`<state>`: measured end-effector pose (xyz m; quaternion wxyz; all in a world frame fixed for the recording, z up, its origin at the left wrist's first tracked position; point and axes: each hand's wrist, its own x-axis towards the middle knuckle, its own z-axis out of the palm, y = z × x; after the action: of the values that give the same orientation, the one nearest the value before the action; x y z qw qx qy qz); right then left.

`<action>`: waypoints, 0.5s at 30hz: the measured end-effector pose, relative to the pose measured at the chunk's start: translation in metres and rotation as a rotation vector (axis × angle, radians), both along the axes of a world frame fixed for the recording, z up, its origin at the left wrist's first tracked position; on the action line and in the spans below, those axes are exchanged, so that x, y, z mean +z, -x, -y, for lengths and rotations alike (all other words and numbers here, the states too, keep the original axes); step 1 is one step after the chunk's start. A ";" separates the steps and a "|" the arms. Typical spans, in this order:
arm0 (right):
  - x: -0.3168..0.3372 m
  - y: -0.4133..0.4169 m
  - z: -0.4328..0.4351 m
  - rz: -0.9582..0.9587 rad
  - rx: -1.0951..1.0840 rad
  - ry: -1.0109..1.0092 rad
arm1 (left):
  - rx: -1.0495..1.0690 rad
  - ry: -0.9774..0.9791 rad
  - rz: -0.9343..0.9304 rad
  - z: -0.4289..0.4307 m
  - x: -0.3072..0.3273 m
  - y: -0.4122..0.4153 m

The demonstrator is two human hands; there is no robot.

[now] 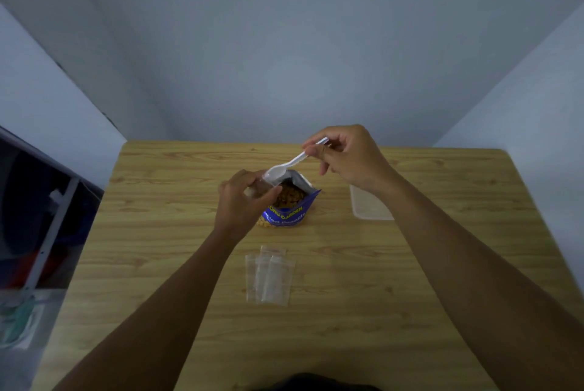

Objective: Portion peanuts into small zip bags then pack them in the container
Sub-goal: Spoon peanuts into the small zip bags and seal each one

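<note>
1. Two bare hands work above one wooden table (158, 232), both over its far half.
2. One left hand (245, 201) curls its fingers round one small clear zip bag (259, 184) and holds it just beside the mouth of the peanut bag. The film is faint, so we cannot tell whether anything lies inside.
3. One right hand (347, 159) pinches the handle end of one white plastic spoon (292, 163) between thumb and fingertips. The spoon slants down to the left, its bowl at the top of the held bag.
4. One blue peanut bag (289, 212) stands open on the table between the two hands, and we see peanuts (289, 196) in its mouth.
5. Three empty zip bags (268, 277), as far as we can count, lie flat and overlapping on the table, nearer to us than the peanut bag and apart from it.
6. One clear container (368, 205) sits on the table to the right of the peanut bag, partly hidden behind the right forearm.
</note>
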<state>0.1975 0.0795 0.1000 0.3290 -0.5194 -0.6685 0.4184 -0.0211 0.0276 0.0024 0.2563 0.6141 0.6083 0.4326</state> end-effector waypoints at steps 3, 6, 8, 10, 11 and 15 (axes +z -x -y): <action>-0.013 -0.012 -0.001 -0.053 -0.176 -0.023 | 0.029 0.016 0.021 0.004 -0.002 0.009; -0.033 -0.016 0.008 0.045 -0.252 -0.079 | 0.027 0.002 0.013 0.008 -0.005 0.017; -0.048 -0.013 0.019 0.141 -0.234 -0.110 | 0.034 -0.001 -0.007 0.010 -0.007 0.019; -0.060 -0.006 0.031 0.238 -0.178 -0.161 | 0.043 0.013 -0.031 0.011 -0.011 0.021; -0.066 -0.002 0.036 0.294 -0.139 -0.215 | 0.046 0.017 -0.043 0.012 -0.012 0.022; -0.086 0.011 0.051 0.455 -0.064 -0.387 | 0.016 0.009 -0.080 0.014 -0.019 0.021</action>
<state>0.1861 0.0286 0.0137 0.2765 -0.5484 -0.7757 0.1455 -0.0423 0.0139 -0.0165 0.2312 0.6247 0.6249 0.4072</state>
